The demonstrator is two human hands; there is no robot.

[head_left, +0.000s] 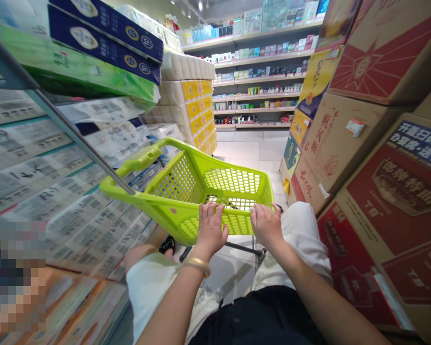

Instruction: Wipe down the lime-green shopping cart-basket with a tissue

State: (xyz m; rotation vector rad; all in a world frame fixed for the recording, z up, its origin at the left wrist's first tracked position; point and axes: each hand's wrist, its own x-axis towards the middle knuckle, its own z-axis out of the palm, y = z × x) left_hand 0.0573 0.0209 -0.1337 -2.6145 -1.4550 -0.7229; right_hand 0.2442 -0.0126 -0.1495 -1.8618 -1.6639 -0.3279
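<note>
Left hand [210, 230] and right hand [266, 224] both curl over the near rim of the green basket [179, 179], centre frame, tilted. Risk — its handle could snag the paper packs [107, 139] at left; cartons [330, 143] crowd the right.

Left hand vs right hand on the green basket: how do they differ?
The left hand wears a bangle at the wrist; the right hand has a bare wrist. The left hand sits near the rim's middle; the right hand sits near its right corner. Both curl fingers over the near rim of the basket.
</note>
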